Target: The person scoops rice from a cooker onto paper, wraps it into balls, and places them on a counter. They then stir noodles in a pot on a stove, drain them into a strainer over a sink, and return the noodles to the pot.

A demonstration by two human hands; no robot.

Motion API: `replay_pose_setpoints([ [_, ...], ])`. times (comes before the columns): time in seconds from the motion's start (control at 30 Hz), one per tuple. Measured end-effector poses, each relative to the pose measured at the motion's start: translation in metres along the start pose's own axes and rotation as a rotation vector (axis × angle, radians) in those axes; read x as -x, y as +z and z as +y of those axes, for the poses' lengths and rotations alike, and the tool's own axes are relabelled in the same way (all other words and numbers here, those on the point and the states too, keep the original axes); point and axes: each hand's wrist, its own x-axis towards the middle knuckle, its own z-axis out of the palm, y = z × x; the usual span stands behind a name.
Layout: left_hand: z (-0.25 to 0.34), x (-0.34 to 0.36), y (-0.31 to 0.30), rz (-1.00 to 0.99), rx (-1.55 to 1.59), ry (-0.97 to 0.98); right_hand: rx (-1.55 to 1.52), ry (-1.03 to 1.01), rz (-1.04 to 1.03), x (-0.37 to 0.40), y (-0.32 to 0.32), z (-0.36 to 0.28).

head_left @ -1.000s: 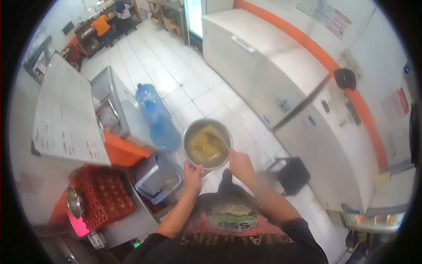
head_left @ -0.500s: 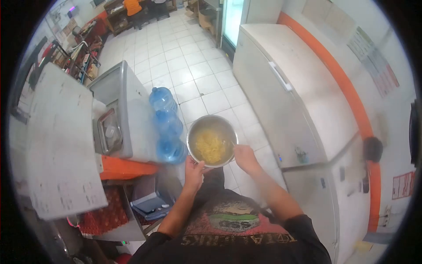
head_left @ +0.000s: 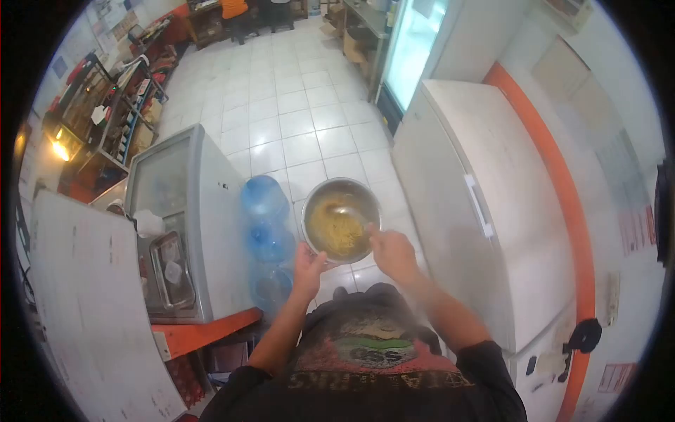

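A round steel mixing bowl (head_left: pixel 309 239) is held out in front of my body, above the floor. Inside it lies a soft, yellow, crumbly-looking food (head_left: pixel 341 231). My left hand (head_left: pixel 309 264) grips the bowl's lower left side, thumb at the rim and fingers underneath. At the right rim, my right hand (head_left: pixel 394 252) is closed around a thin utensil that reaches into the bowl. The fingers cover most of its handle, and its kind cannot be made out. A bright patch shows in the bowl above the food.
Blue water jugs (head_left: pixel 266 200) stand left of the bowl, beside a glass-topped freezer (head_left: pixel 221 211) with a metal tray (head_left: pixel 174 271). A long white chest freezer (head_left: pixel 450 183) lines the right. Tiled floor (head_left: pixel 302 126) runs ahead towards a person in orange (head_left: pixel 233 8) and a lit fridge (head_left: pixel 415 56).
The view has shifted forward along the aisle; jugs and freezers now sit nearer. My right hand has moved slightly at the rim, and the food in the bowl is spread differently.
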Motion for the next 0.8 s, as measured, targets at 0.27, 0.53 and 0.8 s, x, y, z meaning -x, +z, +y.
replay_pose_setpoints([
  [0.27, 0.018, -0.169, 0.023, 0.193, 0.046, 0.054, -0.116, -0.184, -0.086, -0.180, -0.006, 0.004],
  [0.53, 0.071, -0.317, 0.039, 0.373, 0.088, 0.125, 0.031, -0.364, -0.353, -0.371, -0.050, 0.004],
  [0.8, 0.107, -0.429, -0.003, 0.499, 0.146, 0.223, 0.160, -0.519, -0.362, -0.549, -0.032, -0.030],
])
